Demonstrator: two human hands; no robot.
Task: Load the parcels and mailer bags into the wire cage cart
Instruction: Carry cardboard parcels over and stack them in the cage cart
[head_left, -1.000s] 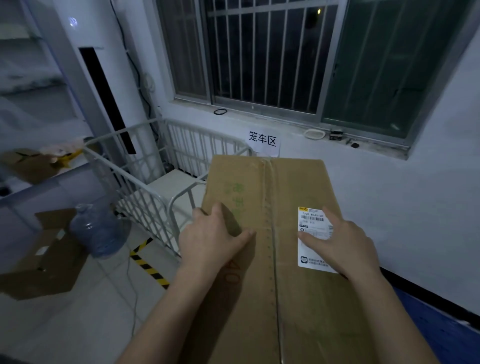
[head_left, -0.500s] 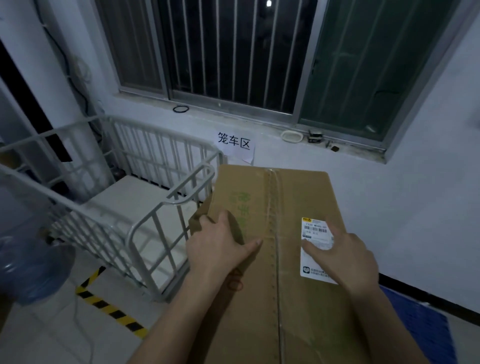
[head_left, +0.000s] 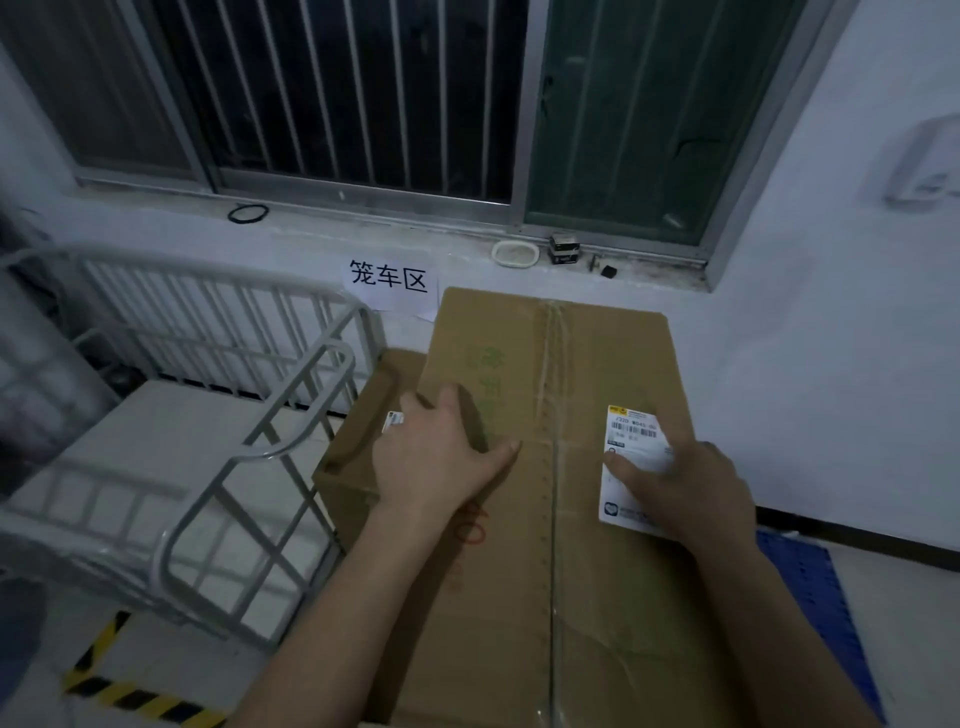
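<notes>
Head view: a large cardboard parcel (head_left: 545, 519) fills the near middle of the frame, its taped seam running from near to far. Both hands lie on its top face. The left hand (head_left: 436, 462) rests palm down near the parcel's left edge, fingers fairly straight and the thumb spread to the right, gripping nothing. The right hand (head_left: 680, 493) lies flat with its fingers spread over the white shipping label (head_left: 631, 467) on the right half.

A smaller cardboard box (head_left: 353, 457) with 1 small label of its own shows below the parcel's left edge. It sits just right of the wire cage cart (head_left: 260, 453); whether they touch cannot be told. The cart stands at the left, with white railed sides and a pale floor panel.

On the far wall a paper sign (head_left: 387, 280) hangs under a barred window (head_left: 363, 93). Yellow-and-black floor tape (head_left: 130, 696) lies near left, and a blue mat (head_left: 826, 597) near right.
</notes>
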